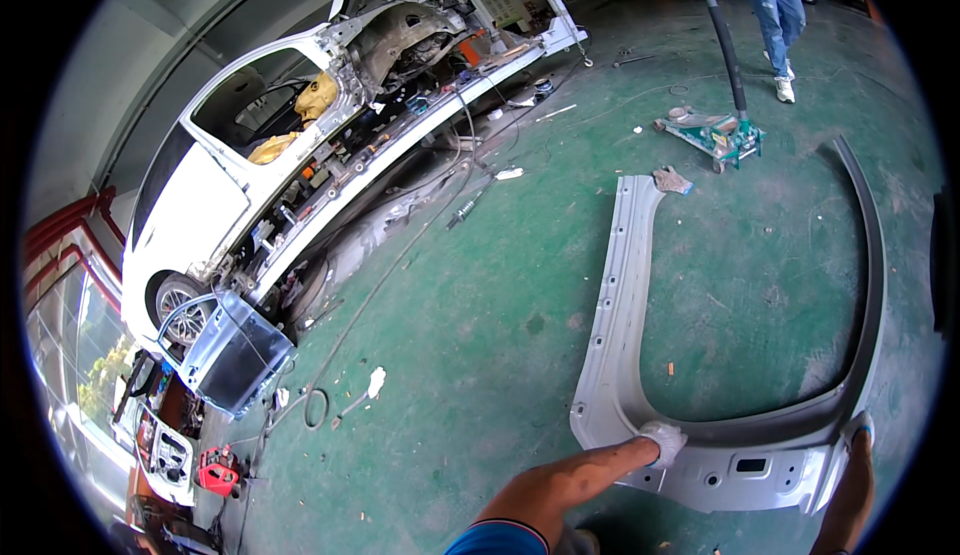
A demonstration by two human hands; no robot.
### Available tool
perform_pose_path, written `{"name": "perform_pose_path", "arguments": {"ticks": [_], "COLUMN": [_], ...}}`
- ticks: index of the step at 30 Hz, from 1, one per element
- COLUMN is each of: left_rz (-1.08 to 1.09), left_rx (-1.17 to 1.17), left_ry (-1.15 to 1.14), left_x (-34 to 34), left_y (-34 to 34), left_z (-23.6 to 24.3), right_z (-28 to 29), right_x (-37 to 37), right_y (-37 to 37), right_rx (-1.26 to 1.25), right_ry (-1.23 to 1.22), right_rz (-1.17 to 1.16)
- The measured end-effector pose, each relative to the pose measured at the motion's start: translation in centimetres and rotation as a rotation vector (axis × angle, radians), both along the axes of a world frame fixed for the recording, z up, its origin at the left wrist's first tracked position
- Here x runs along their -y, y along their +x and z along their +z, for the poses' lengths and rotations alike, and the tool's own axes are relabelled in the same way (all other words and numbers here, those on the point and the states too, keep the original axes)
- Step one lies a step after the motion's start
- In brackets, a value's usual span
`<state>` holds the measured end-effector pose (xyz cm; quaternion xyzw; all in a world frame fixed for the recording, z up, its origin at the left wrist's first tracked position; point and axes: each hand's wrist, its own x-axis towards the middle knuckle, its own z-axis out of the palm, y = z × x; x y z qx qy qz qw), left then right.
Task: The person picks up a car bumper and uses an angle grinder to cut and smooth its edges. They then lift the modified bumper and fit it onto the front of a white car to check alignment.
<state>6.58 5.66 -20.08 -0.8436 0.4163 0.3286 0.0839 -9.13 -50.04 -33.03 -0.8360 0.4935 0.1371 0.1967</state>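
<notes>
A large grey U-shaped car body side panel [715, 433] is in front of me on the right. Its two long arms reach away from me over the green floor. My left hand [664, 445], in a whitish work glove, is closed on the inner edge of its near cross-piece. At the panel's right near corner, my right hand [859, 427] grips the outer edge; its fingers are partly hidden. A slotted hole [750, 466] and round holes show in the metal between the hands. A loose glove [673, 181] lies by the far end of the left arm.
A stripped white car [190, 195] sits on a lift platform [360, 170] at left. A blue-grey door [235, 350] leans below it. Hoses [400, 255] cross the green floor. A floor jack [715, 135] stands beyond the panel, near a person in jeans [775, 10].
</notes>
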Motion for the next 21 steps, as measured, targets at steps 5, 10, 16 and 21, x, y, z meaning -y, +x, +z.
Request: {"name": "perform_pose_path", "arguments": {"ticks": [5,10,16,21], "left_rz": [-0.005,0.016,-0.024,0.005], "left_rx": [0.003,0.001,0.018,0.023], "left_ry": [0.025,0.033,0.011,0.07], "left_x": [1.2,0.3,1.4,-2.5], "left_y": [0.3,-0.2,0.3,-1.0], "left_z": [-0.2,-0.7,0.0,1.4], "right_z": [0.1,0.3,-0.2,1.4], "right_x": [1.2,0.3,2.5,-3.8], "right_y": [-0.7,0.1,-1.7,1.3], "right_rx": [0.038,0.018,0.071,0.0], "right_ry": [-0.057,0.002,-0.087,0.019], "right_rz": [0.011,0.032,0.037,0.067]}}
